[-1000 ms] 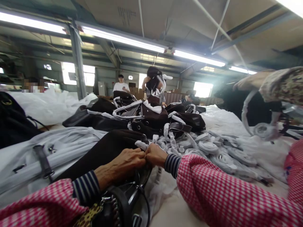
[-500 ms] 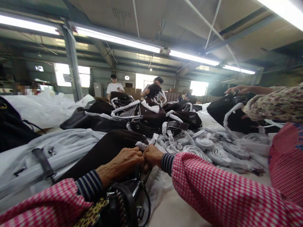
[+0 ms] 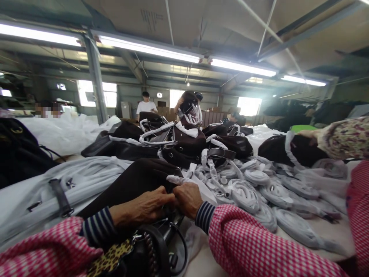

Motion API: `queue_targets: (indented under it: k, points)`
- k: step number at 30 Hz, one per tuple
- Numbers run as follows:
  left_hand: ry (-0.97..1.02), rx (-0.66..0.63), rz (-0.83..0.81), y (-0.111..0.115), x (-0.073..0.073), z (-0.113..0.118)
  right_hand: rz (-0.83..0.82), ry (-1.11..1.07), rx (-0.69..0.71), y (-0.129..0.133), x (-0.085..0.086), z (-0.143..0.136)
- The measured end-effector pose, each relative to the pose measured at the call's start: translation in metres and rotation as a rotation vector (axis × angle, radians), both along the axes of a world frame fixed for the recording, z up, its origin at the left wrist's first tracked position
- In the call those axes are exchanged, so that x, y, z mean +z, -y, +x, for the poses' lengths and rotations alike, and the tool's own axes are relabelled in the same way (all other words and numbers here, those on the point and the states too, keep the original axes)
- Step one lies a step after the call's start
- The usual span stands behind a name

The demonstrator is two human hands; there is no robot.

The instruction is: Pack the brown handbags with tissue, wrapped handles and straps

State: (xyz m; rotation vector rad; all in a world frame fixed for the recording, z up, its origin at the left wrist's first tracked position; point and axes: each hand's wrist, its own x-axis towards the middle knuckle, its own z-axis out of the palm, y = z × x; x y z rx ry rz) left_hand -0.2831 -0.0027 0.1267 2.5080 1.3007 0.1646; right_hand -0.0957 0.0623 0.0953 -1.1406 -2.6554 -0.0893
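While left hand (image 3: 147,206) and right hand (image 3: 188,197) meet over its edge, fingers curled, exact grip hidden, can't tell, dark brown bag (image 3: 129,182) lies at 8 o'clock from view centre: matte, slack, white-wrapped strap (image 3: 179,179) at its 3 o'clock end.

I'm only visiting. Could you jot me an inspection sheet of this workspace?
Surface: pale table, largely covered.
Job's things: dark bag at the hands; white-wrapped strip just beyond.
Clutter: piled bags, white-wrapped coils, leopard-print item.
Hands: left hand and right hand meet by the dark bag, fingers curled; their exact hold is hidden.
Cables: nothing seen for certain; the thin black loop might be a strap.
Surroundings: strip lights, windows, person in a white top, co-worker's floral sleeve.
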Motion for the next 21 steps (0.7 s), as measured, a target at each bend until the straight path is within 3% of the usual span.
queue_targets:
  k: [4, 8, 10, 12, 15, 21]
  points:
    - [-0.031, -0.113, -0.063, 0.007, 0.009, 0.002, -0.073, -0.056, 0.040, 0.001, -0.002, 0.011]
    - [-0.104, -0.045, -0.084, 0.011, 0.015, 0.001, -0.211, -0.232, 0.164, 0.010, 0.001, 0.035]
    - [-0.124, 0.014, -0.077, 0.012, 0.017, 0.002, -0.195, -0.194, 0.276, 0.014, 0.006, 0.040]
    - [-0.143, 0.039, -0.063, 0.012, 0.016, 0.002, -0.153, -0.064, 0.380, 0.015, 0.011, 0.036]
    - [-0.157, 0.046, -0.047, 0.011, 0.013, 0.001, -0.139, 0.103, 0.419, 0.010, 0.018, 0.021]
    - [-0.142, 0.022, -0.011, 0.013, 0.005, -0.008, -0.285, 0.141, 0.442, -0.002, 0.026, 0.001]
